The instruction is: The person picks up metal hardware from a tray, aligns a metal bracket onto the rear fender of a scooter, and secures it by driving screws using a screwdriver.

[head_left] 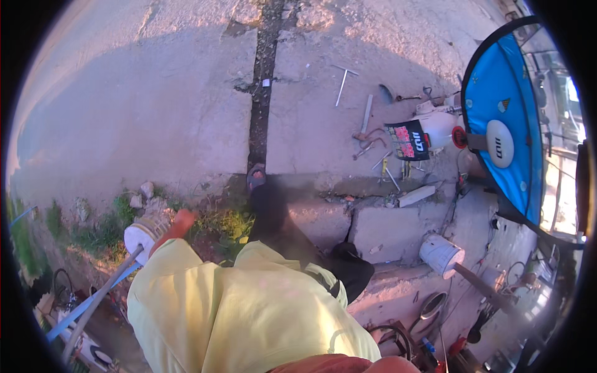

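Note:
My left hand (183, 219) is at the left of my yellow shirt, fingers curled; whether they hold anything is too small to tell. Just left of it is a white cylindrical container (137, 239) with a grey pole (109, 289) extending down-left from it, beside a light blue strap (78, 311). A bit of skin (388, 365) shows at the lower edge; I cannot tell whether it is my right hand. My foot (257, 176), in a sandal, is at the end of a dark channel in the concrete.
Scattered metal tools (367, 115), a white jug (441, 129) and a concrete block (415, 196) lie right of the channel (258, 112). A large blue curved panel (500, 93) stands at the right. Below it is another white cylinder (440, 253) on a pole. Rocks and weeds border the left slab.

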Demonstrator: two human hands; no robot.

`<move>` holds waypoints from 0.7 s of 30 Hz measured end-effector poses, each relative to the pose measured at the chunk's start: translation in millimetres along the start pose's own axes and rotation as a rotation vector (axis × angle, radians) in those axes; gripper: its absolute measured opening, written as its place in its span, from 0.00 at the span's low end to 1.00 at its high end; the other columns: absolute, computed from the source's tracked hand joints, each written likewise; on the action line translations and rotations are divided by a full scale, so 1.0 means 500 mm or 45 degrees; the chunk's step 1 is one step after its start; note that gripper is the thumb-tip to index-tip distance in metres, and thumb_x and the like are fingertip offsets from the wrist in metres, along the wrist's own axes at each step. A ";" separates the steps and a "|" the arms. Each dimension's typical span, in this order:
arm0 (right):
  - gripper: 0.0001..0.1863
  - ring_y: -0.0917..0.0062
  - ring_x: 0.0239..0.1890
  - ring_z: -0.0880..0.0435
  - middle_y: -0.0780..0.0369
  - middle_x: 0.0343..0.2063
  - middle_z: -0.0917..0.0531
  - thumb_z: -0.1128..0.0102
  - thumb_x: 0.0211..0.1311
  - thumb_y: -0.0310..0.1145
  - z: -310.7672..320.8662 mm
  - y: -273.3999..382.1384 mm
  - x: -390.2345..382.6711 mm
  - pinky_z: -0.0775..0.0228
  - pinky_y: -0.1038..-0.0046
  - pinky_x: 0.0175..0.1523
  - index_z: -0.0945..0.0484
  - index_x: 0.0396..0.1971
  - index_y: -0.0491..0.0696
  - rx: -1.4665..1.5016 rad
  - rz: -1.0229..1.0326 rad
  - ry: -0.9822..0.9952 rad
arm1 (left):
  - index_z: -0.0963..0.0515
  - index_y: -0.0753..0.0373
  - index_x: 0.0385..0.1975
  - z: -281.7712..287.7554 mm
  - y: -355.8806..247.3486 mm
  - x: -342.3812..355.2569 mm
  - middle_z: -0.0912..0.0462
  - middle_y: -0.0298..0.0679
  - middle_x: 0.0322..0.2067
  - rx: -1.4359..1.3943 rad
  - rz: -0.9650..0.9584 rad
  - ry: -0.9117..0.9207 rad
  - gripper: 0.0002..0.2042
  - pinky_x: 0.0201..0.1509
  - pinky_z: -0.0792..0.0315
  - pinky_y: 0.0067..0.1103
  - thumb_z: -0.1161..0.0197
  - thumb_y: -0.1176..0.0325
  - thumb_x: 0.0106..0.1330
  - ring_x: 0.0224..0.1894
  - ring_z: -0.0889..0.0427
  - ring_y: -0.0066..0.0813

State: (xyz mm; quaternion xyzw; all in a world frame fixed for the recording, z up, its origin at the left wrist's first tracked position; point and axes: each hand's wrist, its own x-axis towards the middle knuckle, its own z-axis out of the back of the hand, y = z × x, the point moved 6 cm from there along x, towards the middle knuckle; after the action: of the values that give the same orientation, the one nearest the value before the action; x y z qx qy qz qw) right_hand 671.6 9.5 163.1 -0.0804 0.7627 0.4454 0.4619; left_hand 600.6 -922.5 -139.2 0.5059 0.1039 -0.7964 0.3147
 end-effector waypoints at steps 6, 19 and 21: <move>0.18 0.76 0.40 0.17 0.63 0.39 0.19 0.49 0.69 0.19 -0.346 0.198 0.131 0.20 0.77 0.43 0.24 0.58 0.38 -0.302 0.195 -0.027 | 0.17 0.62 0.40 -0.032 -0.108 -0.027 0.13 0.47 0.43 -0.633 -0.187 0.100 0.13 0.41 0.21 0.33 0.34 0.60 0.64 0.46 0.12 0.38; 0.19 0.76 0.43 0.14 0.61 0.45 0.17 0.43 0.72 0.22 -0.688 0.294 0.245 0.19 0.78 0.42 0.25 0.61 0.40 -0.287 0.001 0.424 | 0.19 0.65 0.24 -0.065 -0.009 -0.228 0.18 0.41 0.19 -0.604 0.052 -0.044 0.25 0.23 0.27 0.32 0.29 0.45 0.64 0.18 0.21 0.33; 0.16 0.77 0.40 0.14 0.62 0.43 0.16 0.42 0.73 0.25 -0.682 0.248 0.253 0.20 0.79 0.39 0.23 0.58 0.42 -0.263 -0.113 0.321 | 0.20 0.66 0.23 -0.042 0.034 -0.204 0.18 0.41 0.18 -0.620 0.069 -0.071 0.25 0.22 0.27 0.32 0.29 0.45 0.64 0.18 0.20 0.33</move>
State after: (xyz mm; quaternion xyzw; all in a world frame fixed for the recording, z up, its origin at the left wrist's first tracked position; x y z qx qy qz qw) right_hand 318.5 -138.1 200.2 -0.2164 0.7604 0.4871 0.3712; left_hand 656.2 -885.2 -57.8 0.3955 0.2702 -0.7529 0.4513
